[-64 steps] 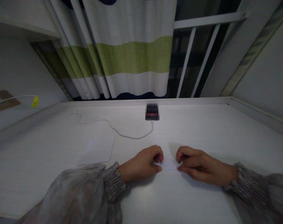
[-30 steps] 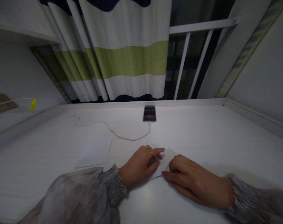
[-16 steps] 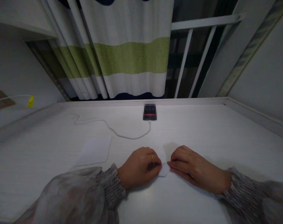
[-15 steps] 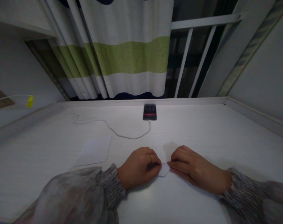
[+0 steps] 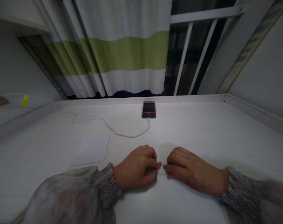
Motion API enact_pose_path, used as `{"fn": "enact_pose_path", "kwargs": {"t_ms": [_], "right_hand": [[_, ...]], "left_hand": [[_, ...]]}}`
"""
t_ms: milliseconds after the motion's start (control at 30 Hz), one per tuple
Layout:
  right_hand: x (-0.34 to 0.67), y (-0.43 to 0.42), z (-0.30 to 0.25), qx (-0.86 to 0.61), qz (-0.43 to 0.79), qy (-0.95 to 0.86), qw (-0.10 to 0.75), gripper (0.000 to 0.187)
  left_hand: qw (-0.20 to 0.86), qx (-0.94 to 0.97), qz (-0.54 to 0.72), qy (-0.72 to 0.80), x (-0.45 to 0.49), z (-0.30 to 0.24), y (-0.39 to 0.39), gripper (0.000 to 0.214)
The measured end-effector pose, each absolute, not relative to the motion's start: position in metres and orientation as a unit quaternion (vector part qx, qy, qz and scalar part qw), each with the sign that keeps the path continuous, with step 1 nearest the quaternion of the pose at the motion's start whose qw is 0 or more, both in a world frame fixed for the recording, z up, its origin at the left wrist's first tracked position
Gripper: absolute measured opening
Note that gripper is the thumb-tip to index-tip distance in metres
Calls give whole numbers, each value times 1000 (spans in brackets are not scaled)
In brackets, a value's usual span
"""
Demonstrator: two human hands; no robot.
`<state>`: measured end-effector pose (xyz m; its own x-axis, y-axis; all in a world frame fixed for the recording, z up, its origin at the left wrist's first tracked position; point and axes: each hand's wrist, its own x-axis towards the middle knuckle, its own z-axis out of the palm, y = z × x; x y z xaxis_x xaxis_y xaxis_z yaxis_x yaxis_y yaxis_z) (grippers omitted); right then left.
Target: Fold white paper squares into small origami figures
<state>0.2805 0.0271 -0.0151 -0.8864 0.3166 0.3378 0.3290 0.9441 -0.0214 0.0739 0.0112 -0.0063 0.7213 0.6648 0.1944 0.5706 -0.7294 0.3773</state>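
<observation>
A small folded piece of white paper (image 5: 162, 171) lies on the white desk (image 5: 202, 130) between my two hands, mostly hidden by my fingers. My left hand (image 5: 138, 166), with a gold ring on one finger, has its fingers curled and pinched on the paper's left side. My right hand (image 5: 190, 169) presses curled fingers on the paper's right side. The fingertips of both hands nearly touch over it.
A flat white sheet of paper (image 5: 92, 149) lies to the left of my hands. Behind them a small dark device (image 5: 148, 109) stands near the desk's back edge with a white cable (image 5: 113, 130) running left. A striped curtain (image 5: 122, 53) and window bars hang beyond.
The paper showed wider between my hands earlier. My hands have drawn closer together, and now only a small sliver of it shows between my fingertips.
</observation>
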Motion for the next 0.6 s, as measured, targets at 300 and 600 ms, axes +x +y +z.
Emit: {"fn": "enact_pose_path", "kwargs": {"t_ms": [300,600], "right_hand": [[276,28,-15,-192,22,-973,127,25],[275,29,-14,-172,32,-977,124,28]], "left_hand": [[250,894,148,341,68,-7,20,20],[303,856,179,380,73,-13,25,9]]}}
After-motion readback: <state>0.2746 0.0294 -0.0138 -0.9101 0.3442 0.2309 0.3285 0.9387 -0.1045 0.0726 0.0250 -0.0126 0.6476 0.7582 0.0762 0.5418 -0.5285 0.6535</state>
